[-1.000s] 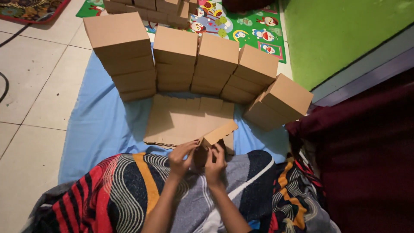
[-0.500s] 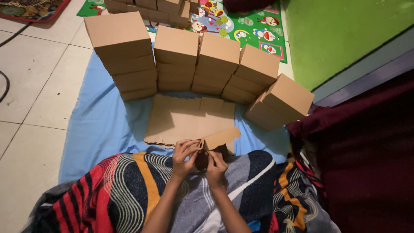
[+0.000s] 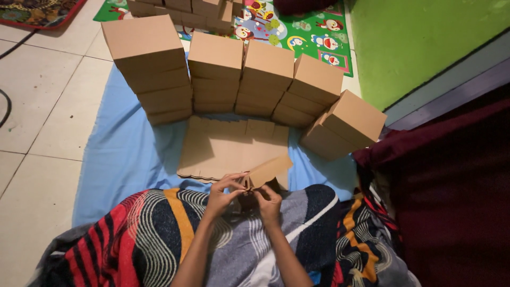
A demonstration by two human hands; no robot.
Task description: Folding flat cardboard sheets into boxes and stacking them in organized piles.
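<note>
Five stacks of finished cardboard boxes (image 3: 241, 74) curve from ten o'clock round to two o'clock on the blue sheet (image 3: 122, 159), with a pile of flat cardboard blanks (image 3: 228, 151) lying between them and the lap. Just this side of that pile, over the striped blanket (image 3: 159, 239), the left hand (image 3: 223, 194) and right hand (image 3: 268, 204) both pinch a part-folded cardboard piece (image 3: 265, 171), whose flap juts toward one o'clock.
</note>
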